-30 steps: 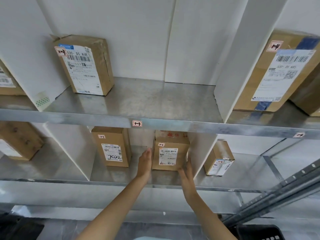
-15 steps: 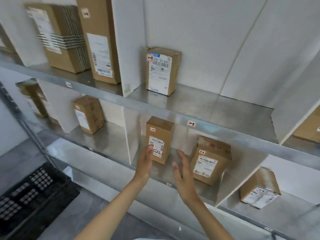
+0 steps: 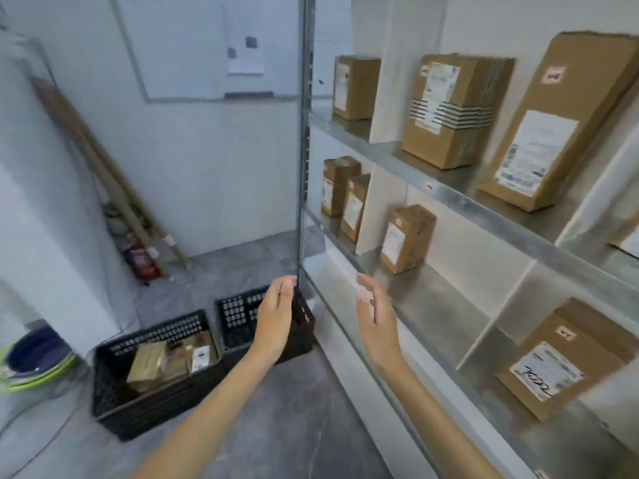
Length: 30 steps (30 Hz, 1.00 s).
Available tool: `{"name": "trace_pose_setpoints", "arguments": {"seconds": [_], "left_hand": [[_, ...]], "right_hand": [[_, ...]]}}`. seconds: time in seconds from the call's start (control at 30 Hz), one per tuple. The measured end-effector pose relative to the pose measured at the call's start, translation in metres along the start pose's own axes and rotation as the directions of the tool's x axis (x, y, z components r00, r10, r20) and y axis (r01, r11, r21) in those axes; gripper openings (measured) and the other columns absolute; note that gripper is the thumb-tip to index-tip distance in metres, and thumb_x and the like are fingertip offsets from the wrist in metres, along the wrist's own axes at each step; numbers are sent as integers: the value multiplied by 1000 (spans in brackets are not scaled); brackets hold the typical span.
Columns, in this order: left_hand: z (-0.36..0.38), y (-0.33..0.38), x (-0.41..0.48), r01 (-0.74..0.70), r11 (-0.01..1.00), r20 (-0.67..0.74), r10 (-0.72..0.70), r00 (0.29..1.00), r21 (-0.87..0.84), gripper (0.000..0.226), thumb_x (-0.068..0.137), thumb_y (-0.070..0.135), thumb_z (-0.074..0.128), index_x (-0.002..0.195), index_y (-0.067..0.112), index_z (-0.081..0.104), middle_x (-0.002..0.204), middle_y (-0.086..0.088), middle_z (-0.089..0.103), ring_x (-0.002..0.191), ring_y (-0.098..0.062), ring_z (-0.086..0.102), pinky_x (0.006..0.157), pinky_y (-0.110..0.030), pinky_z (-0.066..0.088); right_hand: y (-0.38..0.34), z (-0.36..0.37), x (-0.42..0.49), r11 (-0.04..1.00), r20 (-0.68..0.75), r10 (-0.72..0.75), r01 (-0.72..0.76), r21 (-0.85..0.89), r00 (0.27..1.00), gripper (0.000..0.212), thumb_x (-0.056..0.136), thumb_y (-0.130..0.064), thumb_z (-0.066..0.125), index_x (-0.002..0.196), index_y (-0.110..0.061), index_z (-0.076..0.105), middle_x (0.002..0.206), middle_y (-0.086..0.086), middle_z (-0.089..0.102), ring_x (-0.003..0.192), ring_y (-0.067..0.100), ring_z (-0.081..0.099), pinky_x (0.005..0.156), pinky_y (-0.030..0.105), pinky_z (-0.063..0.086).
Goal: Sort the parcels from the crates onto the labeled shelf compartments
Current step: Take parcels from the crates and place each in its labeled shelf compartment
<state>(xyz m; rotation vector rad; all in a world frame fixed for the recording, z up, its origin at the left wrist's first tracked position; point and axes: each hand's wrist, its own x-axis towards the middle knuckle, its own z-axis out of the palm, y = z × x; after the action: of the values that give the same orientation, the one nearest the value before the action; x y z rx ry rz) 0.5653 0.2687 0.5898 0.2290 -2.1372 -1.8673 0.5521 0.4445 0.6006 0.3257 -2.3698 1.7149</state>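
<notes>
The remaining parcels (image 3: 159, 364) lie jumbled in the nearer black crate (image 3: 145, 423) on the floor, a few brown boxes with one white label facing up; the second crate (image 3: 238, 309) just behind it is partly hidden by the left hand (image 3: 276, 323), so its contents cannot be told. A second ago both hands flanked a box standing in a lower compartment. Now they have come away from it and the view has swung left toward the crates, so that parcel looks delivered and the next step is likely a fresh pick from the floor. Both hands are empty, fingers loosely extended and relaxed, held apart with palms roughly facing each other. The left one hangs before the shelf's metal upright (image 3: 304, 167), and the right hand (image 3: 375, 323) is over the front edge of the lower shelf (image 3: 408, 305). To the right, sorted boxes stand in their divided compartments, among them one with a handwritten label (image 3: 560, 357). Farther left, stacked bowls (image 3: 34, 357) sit by the wall and long tubes (image 3: 103, 174) lean in the corner
</notes>
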Motion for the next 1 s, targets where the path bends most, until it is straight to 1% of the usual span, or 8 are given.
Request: {"name": "trace_pose_setpoints", "arguments": {"seconds": [0.1,0.23,0.33,0.43,0.57,0.7,0.8,1.0], "left_hand": [[-63,-13,4,15,999,-132,-10,991,44,30,101,38,31,113,26,56,108,26,55,98,23,47,76,9,30],[-134,-31,3,80,995,-305,-60,951,54,29,101,36,33,114,25,56,106,22,56,97,13,49,74,8,31],[-173,-42,-2,120,992,-392,-91,916,50,34,101,36,33,119,20,57,110,14,57,104,0,50,80,-2,34],[-206,-53,-7,158,987,-479,-139,867,0,34,101,34,34,118,18,58,110,9,58,105,-4,51,87,-15,34],[-241,-72,-10,187,982,-585,-154,796,-3,28,101,29,35,106,19,61,96,16,60,86,14,55,70,2,38],[-275,-92,7,235,970,-682,-212,700,-60,26,101,30,37,100,23,63,96,15,62,91,3,56,77,-10,41],[-295,-105,30,255,964,-721,-229,654,-74,25,100,29,37,92,29,61,92,16,63,83,12,57,70,-6,41],[-328,-126,87,297,949,-766,-267,584,-104,23,100,25,40,95,18,61,87,15,61,73,21,56,59,5,37]], "right_hand": [[-18,58,13,1000,95,-25,23,20,995,33,100,-22,44,133,-18,48,134,-3,51,127,10,45,110,31,34],[-37,126,23,999,230,-48,47,14,972,36,100,-29,42,135,-21,46,132,-4,52,125,11,46,110,37,36],[-43,167,26,998,326,-70,66,23,943,38,100,-34,41,137,-24,45,129,-8,53,122,8,48,107,35,39],[-45,205,29,998,424,-65,53,40,904,38,100,-37,40,136,-26,46,125,-12,53,117,4,49,104,29,40],[-35,250,40,999,528,-9,-20,50,849,37,100,-38,39,135,-28,46,124,-8,57,117,11,50,101,29,38],[-20,294,60,997,603,24,-63,44,798,34,100,-34,41,132,-25,49,116,-5,61,108,7,54,87,17,40],[-8,325,80,994,656,67,-110,24,752,31,100,-31,42,129,-24,52,113,-4,62,104,6,55,88,19,40],[11,381,128,992,736,112,-117,-45,668,24,101,-26,42,121,-23,55,102,-7,63,89,-3,56,70,4,41]]}}
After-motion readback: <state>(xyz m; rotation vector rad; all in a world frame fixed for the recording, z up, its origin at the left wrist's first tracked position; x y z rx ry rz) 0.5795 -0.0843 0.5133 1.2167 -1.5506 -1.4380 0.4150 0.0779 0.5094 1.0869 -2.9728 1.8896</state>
